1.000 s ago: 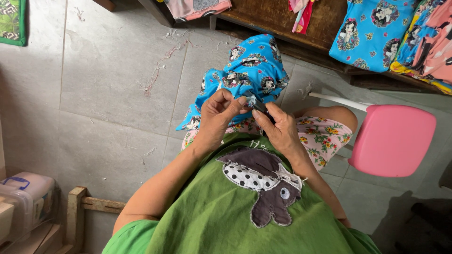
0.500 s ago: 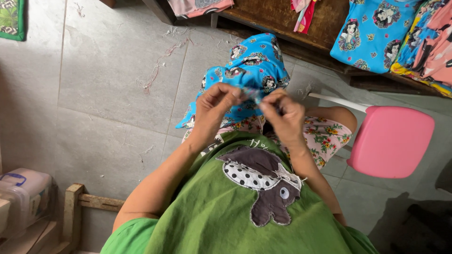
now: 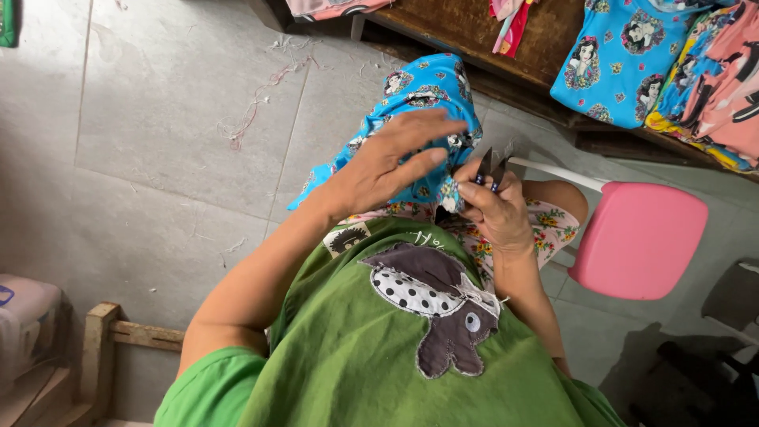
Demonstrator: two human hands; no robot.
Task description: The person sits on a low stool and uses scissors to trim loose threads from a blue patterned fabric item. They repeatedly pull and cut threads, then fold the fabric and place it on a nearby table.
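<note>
Fingers on crumpled blue printed cloth

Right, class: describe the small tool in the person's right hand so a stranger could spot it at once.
Start at the pink stool on the right. Just left of it, the right hand pinches small dark snips against the blue printed cloth. They are the only metal thing there.

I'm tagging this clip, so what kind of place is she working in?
Probably a small home sewing workshop: finished printed garments lie piled on a wooden bench, thread scraps litter the tiled floor, and the right hand holds snips at blue fabric.
</note>
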